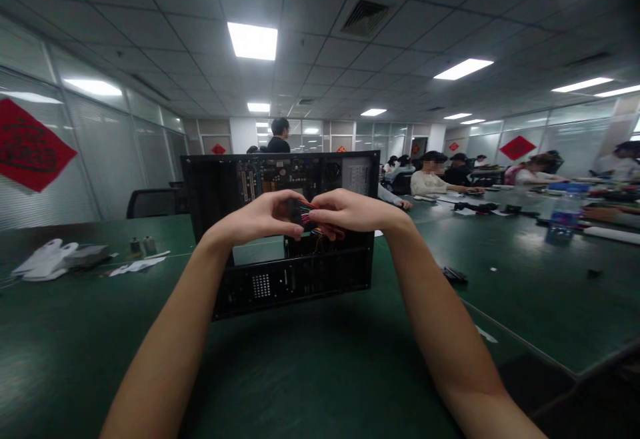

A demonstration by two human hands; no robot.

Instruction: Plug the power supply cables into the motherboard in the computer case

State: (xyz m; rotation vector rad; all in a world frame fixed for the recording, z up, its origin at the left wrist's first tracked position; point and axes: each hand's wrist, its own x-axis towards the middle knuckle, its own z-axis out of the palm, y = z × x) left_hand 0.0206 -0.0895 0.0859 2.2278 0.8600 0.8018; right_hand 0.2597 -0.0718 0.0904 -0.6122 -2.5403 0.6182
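"First, the case [295, 280]?"
"Black, one: centre of frame, open side toward the camera, lower edge slanting."
"Next, right hand [353, 209]?"
"Closed on coloured wires [304, 209], mid-frame, in front of the case."
"Left hand [257, 217]?"
"Fingers and thumb curled at the wires' left end; whether it grips them, cannot tell."
"Remainder?"
"Table [280, 372], green, lower frame. White bag [47, 259], one, left side. Bottle [566, 211], one, right side. Seated person [425, 184] in a pale top, right of centre."

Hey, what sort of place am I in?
Likely an office or classroom-style workshop: there are glass partitions, people seated along green tables, and an open computer case in front of you.
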